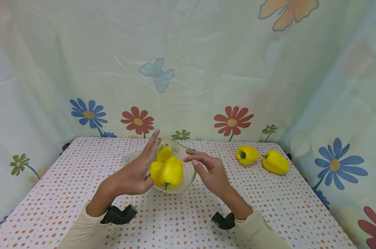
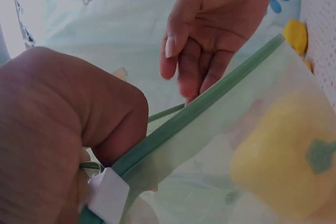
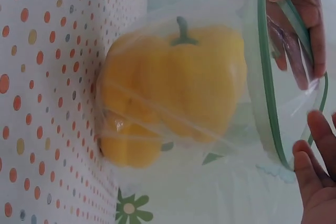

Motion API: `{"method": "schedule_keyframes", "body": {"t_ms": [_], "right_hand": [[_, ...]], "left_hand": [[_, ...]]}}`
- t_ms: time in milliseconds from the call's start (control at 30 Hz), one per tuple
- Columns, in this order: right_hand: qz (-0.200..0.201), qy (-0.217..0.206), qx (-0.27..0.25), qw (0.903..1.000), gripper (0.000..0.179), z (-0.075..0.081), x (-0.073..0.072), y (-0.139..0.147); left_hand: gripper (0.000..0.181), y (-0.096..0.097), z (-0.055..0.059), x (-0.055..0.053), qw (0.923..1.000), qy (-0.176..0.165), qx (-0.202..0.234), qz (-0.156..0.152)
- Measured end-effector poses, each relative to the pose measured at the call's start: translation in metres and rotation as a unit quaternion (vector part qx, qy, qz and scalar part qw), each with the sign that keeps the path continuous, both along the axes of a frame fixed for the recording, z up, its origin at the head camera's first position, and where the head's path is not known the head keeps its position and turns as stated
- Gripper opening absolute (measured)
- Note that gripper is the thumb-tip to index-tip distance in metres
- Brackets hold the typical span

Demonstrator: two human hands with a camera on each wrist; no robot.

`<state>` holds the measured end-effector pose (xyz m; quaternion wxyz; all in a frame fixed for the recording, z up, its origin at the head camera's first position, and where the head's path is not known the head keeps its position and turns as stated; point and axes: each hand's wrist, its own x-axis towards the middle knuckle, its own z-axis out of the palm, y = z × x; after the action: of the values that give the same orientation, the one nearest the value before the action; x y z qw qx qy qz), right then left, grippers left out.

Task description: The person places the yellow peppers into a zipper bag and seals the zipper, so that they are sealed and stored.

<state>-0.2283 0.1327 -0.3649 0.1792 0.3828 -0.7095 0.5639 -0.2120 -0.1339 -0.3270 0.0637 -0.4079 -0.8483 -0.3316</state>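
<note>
A clear zip bag (image 1: 188, 174) with a green zip edge (image 3: 269, 85) stands mouth open at the middle of the table. Inside it are three yellow bell peppers (image 1: 172, 172), seen through the film in the right wrist view. My left hand (image 1: 133, 177) grips the bag's rim at one end, thumb over the edge and long fingers stretched up along it. Beside that hand in the left wrist view sits the white zip slider (image 2: 108, 195). My right hand (image 1: 211, 172) is at the opposite side of the mouth, fingers loosely bent, fingertips right at the rim.
Two more yellow bell peppers, one (image 1: 247, 155) nearer the middle and another (image 1: 275, 162) farther right, lie at the back right of the dotted table (image 1: 175, 224). A flowered curtain (image 1: 188, 86) rises behind the table and along its sides.
</note>
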Motion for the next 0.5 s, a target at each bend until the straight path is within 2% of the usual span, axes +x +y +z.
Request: {"method": "schedule_keyframes", "body": {"t_ms": [100, 267, 367, 500], "right_hand": [[-0.008, 0.005, -0.03, 0.9995, 0.025, -0.001, -0.001, 0.005], [-0.044, 0.002, -0.045, 0.998, 0.025, -0.001, -0.003, 0.015], [-0.064, -0.016, -0.045, 0.9968, 0.024, -0.004, -0.007, 0.02], [-0.091, -0.062, -0.031, 0.9935, 0.023, -0.011, -0.016, 0.026]], "left_hand": [[0.102, 0.002, 0.0, 0.001, 1.0, 0.0, 0.001, -0.001], [0.105, 0.005, -0.001, 0.003, 1.0, -0.001, -0.006, -0.006], [0.107, 0.007, -0.002, 0.004, 0.9998, 0.007, -0.009, -0.014], [0.109, 0.007, -0.003, 0.005, 0.9995, 0.025, -0.013, -0.016]]}}
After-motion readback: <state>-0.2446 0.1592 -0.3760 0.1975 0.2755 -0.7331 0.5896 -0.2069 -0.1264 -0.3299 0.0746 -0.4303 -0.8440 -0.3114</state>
